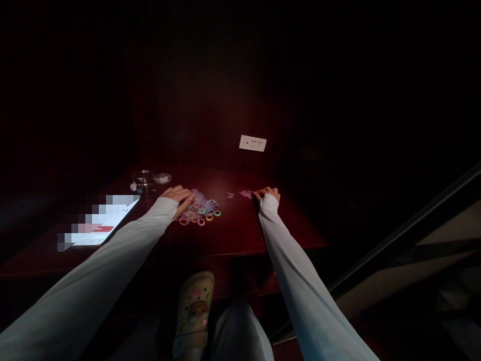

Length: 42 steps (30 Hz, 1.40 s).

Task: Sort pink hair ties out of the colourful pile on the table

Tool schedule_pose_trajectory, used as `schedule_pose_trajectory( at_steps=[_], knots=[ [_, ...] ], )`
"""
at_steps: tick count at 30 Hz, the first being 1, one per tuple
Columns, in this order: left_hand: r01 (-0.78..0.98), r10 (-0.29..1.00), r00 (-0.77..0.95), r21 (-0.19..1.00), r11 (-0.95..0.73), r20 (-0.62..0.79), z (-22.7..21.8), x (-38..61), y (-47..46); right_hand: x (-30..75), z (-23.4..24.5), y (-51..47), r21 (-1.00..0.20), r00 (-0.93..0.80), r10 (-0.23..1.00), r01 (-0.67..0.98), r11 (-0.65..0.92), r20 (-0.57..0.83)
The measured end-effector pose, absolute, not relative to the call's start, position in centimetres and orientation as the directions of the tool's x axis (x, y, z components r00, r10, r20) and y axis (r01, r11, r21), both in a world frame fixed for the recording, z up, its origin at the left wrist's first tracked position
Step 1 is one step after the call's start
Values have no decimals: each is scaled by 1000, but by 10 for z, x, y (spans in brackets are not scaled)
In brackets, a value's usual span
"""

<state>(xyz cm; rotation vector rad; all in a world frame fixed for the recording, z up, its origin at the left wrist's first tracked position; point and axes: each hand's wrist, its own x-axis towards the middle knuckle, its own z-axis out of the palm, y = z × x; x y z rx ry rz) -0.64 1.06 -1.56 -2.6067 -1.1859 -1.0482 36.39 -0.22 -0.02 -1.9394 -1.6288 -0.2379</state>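
A heap of small coloured rings (201, 209) in pink, green, orange and lilac lies on the dark red table (233, 233). My left hand (179, 196) rests at the heap's left edge, fingers stretched out and touching the rings. My right hand (267, 193) lies further right with fingers curled, its tips at a small cluster of pink rings (246, 193). What the curled fingers hold is too small to see. A tiny separate group of pink rings (230, 195) sits between the heap and the cluster. Both arms wear long pale sleeves.
A clear glass jar (143, 181) with its lid (162, 178) beside it stands at the back left. A lit tablet screen (99, 220) lies at the left. A white wall socket (252, 143) is behind the table. My clog shoe (193, 311) shows below the front edge.
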Motion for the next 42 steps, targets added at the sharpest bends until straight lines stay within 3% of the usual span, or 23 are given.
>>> schedule_pose_trajectory(
  at_steps=[4,8,18,23,27,34,39,42],
  knots=[
    [688,614,456,183,-702,644,-18,-6,10,362,-4,0,-234,127,851,972,-6,509],
    [681,605,464,176,-711,648,-20,-8,12,364,-6,3,-233,123,842,973,3,525],
    [671,614,512,166,-722,601,-20,-15,21,366,-5,2,-397,283,820,915,-75,497],
    [768,634,327,193,-611,701,-13,-18,13,348,-1,0,-518,388,737,853,-60,553],
    [820,668,198,252,-514,718,-9,-22,13,296,2,2,-432,216,781,899,75,586],
    [845,645,90,285,-453,759,-8,-21,11,207,0,4,-299,-119,871,910,287,476],
    [864,651,0,329,-382,759,-7,-15,8,198,-6,2,-227,-220,875,912,342,431],
    [866,678,20,327,-379,735,-7,-11,6,198,-6,-1,-249,-251,869,891,380,426]
  ],
)
